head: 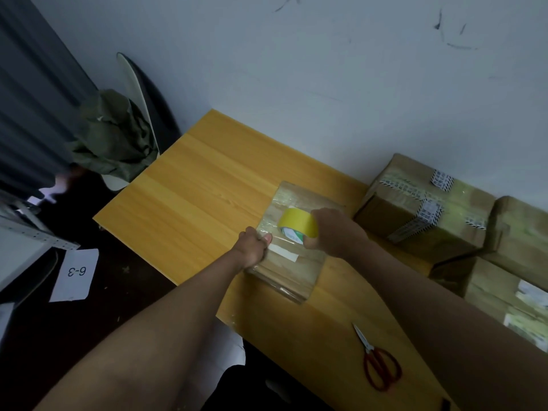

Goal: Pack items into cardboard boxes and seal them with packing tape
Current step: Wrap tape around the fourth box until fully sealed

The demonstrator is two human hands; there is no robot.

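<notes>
The sealing step is underway — the right hand (332, 232) is gripping the tape roll (298, 225), the left hand (255, 244) is clamping the box (292, 274) beside it; next probably needs scissors (378, 361).

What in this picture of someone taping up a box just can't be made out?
- What is inside the box: it is closed, head view.
- Printing on the tape roll: too small, and the right hand covers part.
- The box edge under the left hand: covered by it.
- The stacked boxes at right: the far ones are cut off by the picture's edge.
- Text on their labels: blurred.
</notes>
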